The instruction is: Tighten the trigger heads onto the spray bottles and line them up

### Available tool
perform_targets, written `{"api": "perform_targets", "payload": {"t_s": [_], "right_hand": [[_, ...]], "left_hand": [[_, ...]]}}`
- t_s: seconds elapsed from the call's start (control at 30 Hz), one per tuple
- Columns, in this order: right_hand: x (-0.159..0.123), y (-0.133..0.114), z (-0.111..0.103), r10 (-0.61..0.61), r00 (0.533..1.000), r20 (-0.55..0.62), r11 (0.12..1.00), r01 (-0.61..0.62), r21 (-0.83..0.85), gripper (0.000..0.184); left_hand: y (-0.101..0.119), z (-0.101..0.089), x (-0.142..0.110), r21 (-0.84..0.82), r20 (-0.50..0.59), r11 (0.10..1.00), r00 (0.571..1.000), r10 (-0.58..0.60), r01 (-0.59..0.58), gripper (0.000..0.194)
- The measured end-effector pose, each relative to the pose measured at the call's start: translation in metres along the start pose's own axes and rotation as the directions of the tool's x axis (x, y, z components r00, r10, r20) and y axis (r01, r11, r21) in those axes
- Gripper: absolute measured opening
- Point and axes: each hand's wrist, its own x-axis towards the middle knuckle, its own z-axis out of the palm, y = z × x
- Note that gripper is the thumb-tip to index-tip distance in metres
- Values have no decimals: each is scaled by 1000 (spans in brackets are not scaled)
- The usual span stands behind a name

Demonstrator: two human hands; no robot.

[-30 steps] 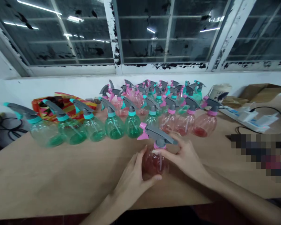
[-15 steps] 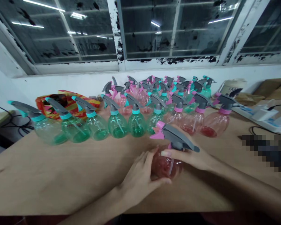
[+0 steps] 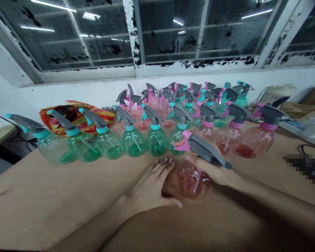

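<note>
Right hand (image 3: pixel 212 168) grasps a glossy, bulbous pink spray bottle (image 3: pixel 190 183); left hand (image 3: pixel 151 189), free, curves just beside it.

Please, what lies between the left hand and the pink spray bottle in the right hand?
In the head view, only shaded tabletop shows between the left hand and the pink spray bottle.

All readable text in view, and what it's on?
"IAN" or similar: on the white container at back right; blurred, letters uncertain.
Held pink spray bottle: no readable text.
Standing spray bottles: none readable.
Red-and-yellow bag: none readable.
Dark pixelated patch, right: unreadable.
</note>
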Motion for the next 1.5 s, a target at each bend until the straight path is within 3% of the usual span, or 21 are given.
{"api": "perform_targets", "payload": {"t_s": [0.13,0.3,0.6,0.73,0.87,1.07,1.33,1.5], "right_hand": [[11,7,-2,14,999,-39,1000,-15,-13,21],[17,-2,-4,3,1000,-6,999,-3,35,8],[17,-2,-2,73,997,-18,997,-73,20,21],[15,-4,-3,65,998,22,998,-66,7,20],[15,-3,-1,28,1000,10,994,-29,102,10],[14,-1,2,-4,1000,-15,990,6,141,22],[14,0,2,-6,999,-31,995,9,104,9],[13,0,2,2,1000,-12,989,0,150,14]], "left_hand": [[0,1,-2,47,9,999,1000,-16,16,104],[4,-3,0,78,51,997,999,-16,12,100],[3,0,-2,105,14,994,999,32,-33,91],[3,0,-1,126,42,992,999,23,-28,92],[3,1,0,127,35,992,999,14,-18,91],[3,-1,0,180,77,983,997,24,-38,89],[1,1,0,194,47,980,998,44,-52,88],[1,2,0,183,30,981,998,54,-59,88]]}}
